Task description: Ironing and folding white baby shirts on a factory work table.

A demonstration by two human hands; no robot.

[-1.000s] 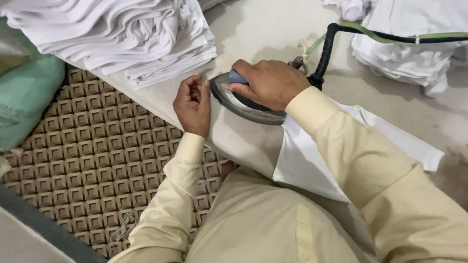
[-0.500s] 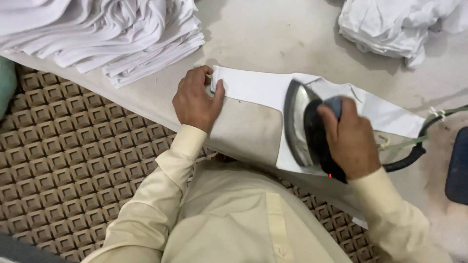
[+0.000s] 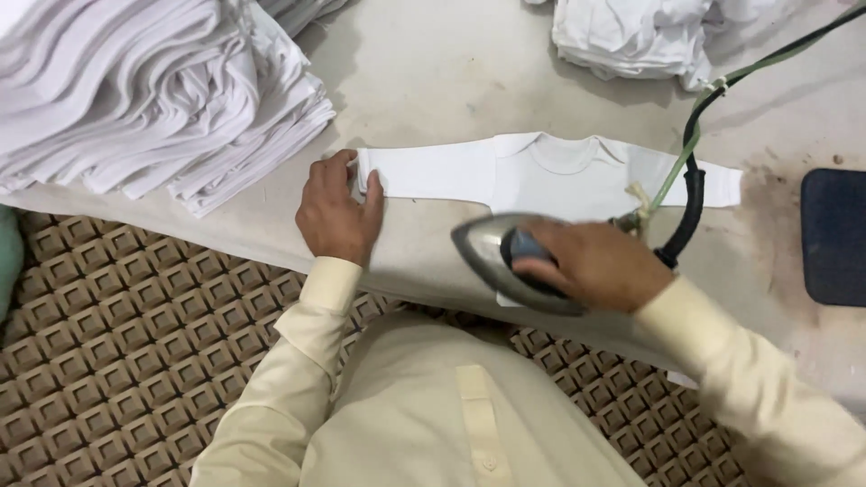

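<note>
- On the counter (image 3: 469, 81) we see a white long-sleeved garment (image 3: 550, 176) lying flat, long axis left to right, neckline facing away.
- Left hand (image 3: 338, 212): fingers together, pressing the left cuff.
- Right hand (image 3: 591, 263): fingers clamped on the iron (image 3: 492, 252), tip pointing left, over the garment's near edge.
- Folded white stack (image 3: 144, 90) at far left.

Clad in a pale cream long-sleeved shirt with buttoned front placket and 2 plain cuffs, left hand (image 3: 336, 214) and right hand (image 3: 591, 263) bare.
</note>
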